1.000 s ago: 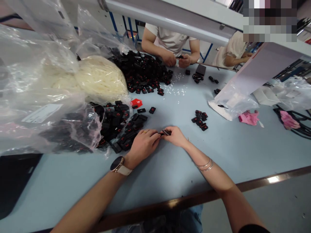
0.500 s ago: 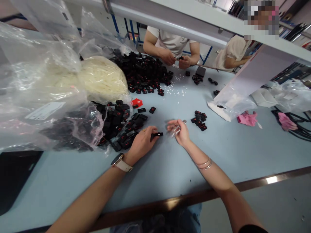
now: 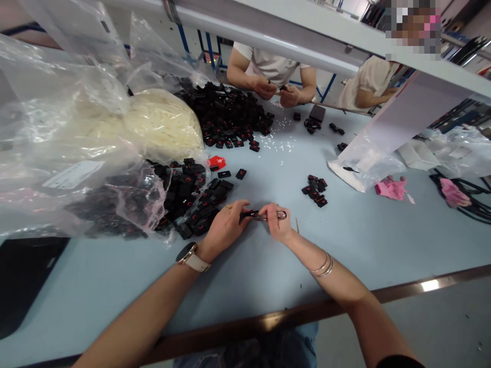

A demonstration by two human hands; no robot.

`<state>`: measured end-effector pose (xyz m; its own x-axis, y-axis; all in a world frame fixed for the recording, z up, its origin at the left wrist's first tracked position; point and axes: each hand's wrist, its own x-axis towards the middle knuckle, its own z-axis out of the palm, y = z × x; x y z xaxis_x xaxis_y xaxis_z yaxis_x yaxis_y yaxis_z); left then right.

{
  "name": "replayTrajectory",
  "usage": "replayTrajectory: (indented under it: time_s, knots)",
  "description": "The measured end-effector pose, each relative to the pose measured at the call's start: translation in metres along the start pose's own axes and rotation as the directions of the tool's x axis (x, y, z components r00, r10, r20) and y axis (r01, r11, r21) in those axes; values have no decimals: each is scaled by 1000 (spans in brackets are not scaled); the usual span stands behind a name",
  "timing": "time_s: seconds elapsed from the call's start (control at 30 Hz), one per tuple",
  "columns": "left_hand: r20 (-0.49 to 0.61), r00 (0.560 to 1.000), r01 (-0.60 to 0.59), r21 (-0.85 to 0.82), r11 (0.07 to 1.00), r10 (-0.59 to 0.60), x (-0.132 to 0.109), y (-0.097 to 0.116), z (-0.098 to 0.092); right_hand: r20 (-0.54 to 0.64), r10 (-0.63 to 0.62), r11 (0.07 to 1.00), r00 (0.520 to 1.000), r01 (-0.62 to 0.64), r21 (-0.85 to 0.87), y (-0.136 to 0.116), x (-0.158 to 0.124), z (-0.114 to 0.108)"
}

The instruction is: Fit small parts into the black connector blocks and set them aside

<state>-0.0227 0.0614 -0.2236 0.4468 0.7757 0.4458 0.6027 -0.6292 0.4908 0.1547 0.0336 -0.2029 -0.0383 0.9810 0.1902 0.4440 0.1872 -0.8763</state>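
- Clock directions are taken from the gap between the hands, 12 o'clock being the far side of the table (image 3: 245, 286).
- Left hand (image 3: 226, 225): at 9 o'clock, fingers gripping a black part (image 3: 249, 214), whose free end points to 3 o'clock.
- Right hand (image 3: 279, 222): at 3 o'clock, fingers closed around a shiny tool (image 3: 282, 215), its rounded end to the right.
- Part and tool: roughly in line between the hands, tool tip at the part's free end; contact cannot be confirmed.
- Pile (image 3: 184, 191) of black parts with red marks: between 9 and 10 o'clock, beside the left hand, partly inside a clear bag (image 3: 115, 197).
- Two loose parts (image 3: 241, 174) and a red piece (image 3: 217, 163): about 11 o'clock.
- Larger heap (image 3: 226, 112): 11 o'clock, farther off.
- White bits (image 3: 282, 143): 1 o'clock, scattered.
- Small cluster (image 3: 316, 190) of parts: 2 o'clock, near the right hand.
- Co-worker's hands (image 3: 290, 96): between 12 and 1 o'clock, across the table, holding small dark items.
- Pink glove (image 3: 391, 188): towards 3 o'clock, well apart.
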Motion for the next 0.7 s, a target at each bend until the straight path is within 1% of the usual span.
replayTrajectory:
  time_s: [0.07,0.23,0.33,0.47,0.7]
  knots:
    - [-8,1000,-13,6,1000,13,0,1,-1,21,-31,998,999,32,-51,1,-1,-1]
    - [-17,999,-33,12,999,33,1,2,-1,38,-81,992,996,85,-97,2,0,0]
    - [-20,999,-42,23,999,43,1,2,-1,7,-111,989,994,111,-101,4,-1,2]
    - [-9,999,-32,24,999,32,1,2,-1,-51,-190,979,980,185,-83,6,0,3]
    - [-20,999,-33,29,999,33,1,3,-2,-57,-243,962,968,233,-139,3,1,4]
